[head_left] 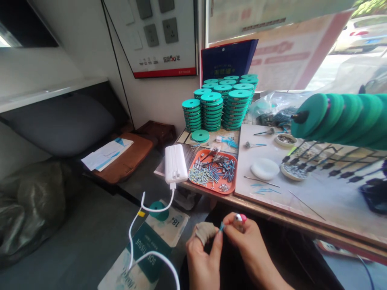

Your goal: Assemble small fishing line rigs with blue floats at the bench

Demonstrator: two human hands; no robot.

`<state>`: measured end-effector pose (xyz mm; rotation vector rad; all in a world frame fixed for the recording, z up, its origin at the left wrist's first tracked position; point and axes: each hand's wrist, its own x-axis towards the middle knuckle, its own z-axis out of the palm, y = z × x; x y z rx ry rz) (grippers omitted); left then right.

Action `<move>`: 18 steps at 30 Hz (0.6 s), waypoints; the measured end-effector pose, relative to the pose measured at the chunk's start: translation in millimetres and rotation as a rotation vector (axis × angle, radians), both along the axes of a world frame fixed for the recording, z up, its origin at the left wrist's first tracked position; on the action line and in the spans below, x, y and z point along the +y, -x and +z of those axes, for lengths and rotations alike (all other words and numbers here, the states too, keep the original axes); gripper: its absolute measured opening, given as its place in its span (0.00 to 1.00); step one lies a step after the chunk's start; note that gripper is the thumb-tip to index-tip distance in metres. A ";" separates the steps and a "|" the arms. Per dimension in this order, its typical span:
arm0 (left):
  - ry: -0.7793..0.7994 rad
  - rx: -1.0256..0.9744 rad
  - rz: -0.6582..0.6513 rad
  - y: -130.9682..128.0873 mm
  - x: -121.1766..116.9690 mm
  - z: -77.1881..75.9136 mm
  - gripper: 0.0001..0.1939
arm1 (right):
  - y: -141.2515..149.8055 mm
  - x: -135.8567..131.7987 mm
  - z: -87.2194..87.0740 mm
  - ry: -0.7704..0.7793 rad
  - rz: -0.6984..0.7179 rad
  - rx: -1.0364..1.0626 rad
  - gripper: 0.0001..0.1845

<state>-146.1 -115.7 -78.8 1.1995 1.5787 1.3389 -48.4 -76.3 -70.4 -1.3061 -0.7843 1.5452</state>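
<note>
My left hand (205, 257) and my right hand (250, 245) meet in front of the bench edge, both closed in a pinch. Between their fingertips is a small blue strip (221, 226), mostly covered by the fingers. A beige cloth wrap (205, 232) covers a finger of my left hand. On a finger of my right hand shows a shiny silver and pink piece (240, 218); I cannot make out what it is. Nearest on the bench lies an orange tray (232, 186) with many small blue, pale green and metal pieces.
Stacks of green spools (211, 110) stand at the back. A white power bank (175, 163) with a cable overhangs the bench's left edge. A white round lid (265, 168), small dishes (286, 140) and thin rods lie right. A row of green discs (338, 121) hangs over the bench.
</note>
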 end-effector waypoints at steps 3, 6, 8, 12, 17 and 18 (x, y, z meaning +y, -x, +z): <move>0.004 -0.034 0.008 2.3 0.8 -0.3 0.07 | -2.2 1.2 1.7 0.023 0.001 0.028 0.07; 0.103 -0.277 0.008 2.3 4.0 0.6 0.08 | -4.3 0.7 3.1 0.033 0.019 0.083 0.08; 0.131 -0.416 0.012 0.3 5.9 3.7 0.09 | -4.4 -0.4 4.4 0.038 0.064 0.109 0.12; 0.130 -0.553 -0.014 -4.1 7.6 13.8 0.08 | -1.7 -1.9 6.6 0.031 0.146 0.076 0.16; 0.146 -0.583 -0.053 -4.6 8.6 19.2 0.08 | 0.1 -2.1 5.6 0.016 0.163 0.074 0.17; 0.148 -0.598 -0.048 -4.6 8.8 19.1 0.08 | -0.1 -2.2 5.2 0.016 0.169 0.085 0.18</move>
